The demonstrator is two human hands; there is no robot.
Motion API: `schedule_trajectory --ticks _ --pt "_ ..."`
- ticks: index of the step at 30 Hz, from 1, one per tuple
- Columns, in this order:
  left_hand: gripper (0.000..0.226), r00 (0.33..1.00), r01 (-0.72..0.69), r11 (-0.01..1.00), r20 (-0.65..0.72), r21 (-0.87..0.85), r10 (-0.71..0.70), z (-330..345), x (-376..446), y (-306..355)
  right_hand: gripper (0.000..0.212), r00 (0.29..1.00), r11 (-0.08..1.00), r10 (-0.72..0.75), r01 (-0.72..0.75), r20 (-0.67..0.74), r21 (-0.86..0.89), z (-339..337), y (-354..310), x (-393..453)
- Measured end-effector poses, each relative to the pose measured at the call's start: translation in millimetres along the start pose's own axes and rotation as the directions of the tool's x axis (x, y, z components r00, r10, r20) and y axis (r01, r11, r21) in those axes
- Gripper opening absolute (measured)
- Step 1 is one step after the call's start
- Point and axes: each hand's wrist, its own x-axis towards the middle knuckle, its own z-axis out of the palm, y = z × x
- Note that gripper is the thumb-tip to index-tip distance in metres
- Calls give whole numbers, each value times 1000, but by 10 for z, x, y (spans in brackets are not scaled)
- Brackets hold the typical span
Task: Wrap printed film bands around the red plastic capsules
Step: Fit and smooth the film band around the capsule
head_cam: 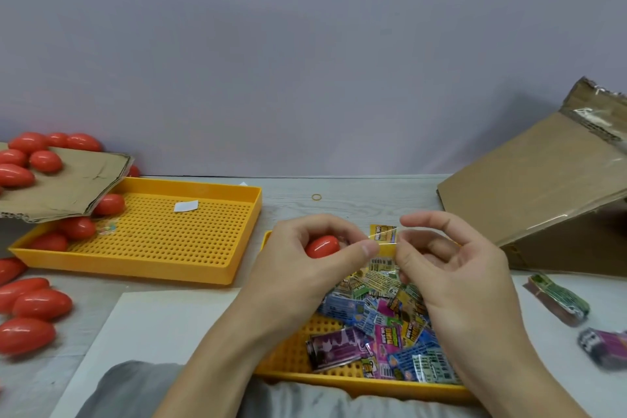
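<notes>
Red capsule [322, 246] in left hand [305, 261]

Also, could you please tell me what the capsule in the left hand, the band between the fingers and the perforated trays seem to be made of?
Red capsule: probably hard plastic, glossy, with bright highlights. Film band: thin printed film, apparently plastic; its unprinted edges look transparent and shiny. Yellow perforated tray: likely moulded plastic, matte, with uniform colour and regular holes.
</notes>
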Motion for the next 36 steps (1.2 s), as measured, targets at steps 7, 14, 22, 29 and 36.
schedule_trajectory --ticks 7,14,22,29,36 --pt "18 991 80 980 117 -180 -59 -15 11 -8 31 973 958 -224 209 -54 -197 46 34 -17" --pt "32 989 73 996 133 -45 -66 21 -3 0 50 970 928 -237 243 55 -283 47 85 -30" --pt "25 997 -13 996 72 90 7 60 -15 -15 35 968 955 -249 242 -18 -172 41 69 -36" --pt "20 996 -62 984 -51 168 71 87 -11 -17 36 959 944 -283 281 13 -176 91 95 -44" --pt "6 987 -49 989 -144 141 69 123 13 -23 35 853 764 -517 495 66 -414 194 32 -86"
